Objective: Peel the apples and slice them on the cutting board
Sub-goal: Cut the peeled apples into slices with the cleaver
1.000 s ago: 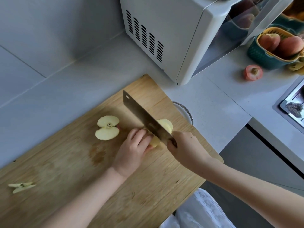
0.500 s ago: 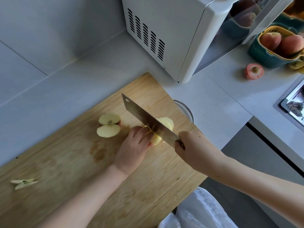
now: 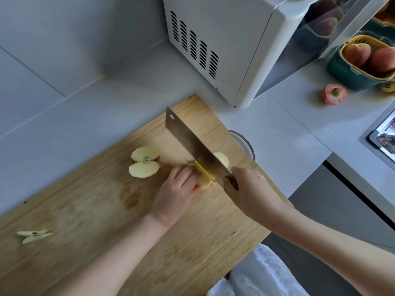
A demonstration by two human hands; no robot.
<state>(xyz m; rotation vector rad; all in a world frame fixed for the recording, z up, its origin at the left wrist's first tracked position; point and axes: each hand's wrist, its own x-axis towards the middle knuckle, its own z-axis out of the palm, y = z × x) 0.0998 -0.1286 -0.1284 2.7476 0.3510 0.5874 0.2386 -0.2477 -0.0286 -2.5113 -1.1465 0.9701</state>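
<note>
The right hand (image 3: 245, 186) is gripping the knife (image 3: 192, 144), slicing the peeled apple (image 3: 204, 181) on the right side of the cutting board (image 3: 85, 221). The left hand (image 3: 177, 189) is holding it steady. Next, I think, it is pushing straight down, missing fingers.

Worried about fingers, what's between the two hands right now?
In the head view, the cleaver blade and the apple it cuts lie between the left hand and right hand.
</note>
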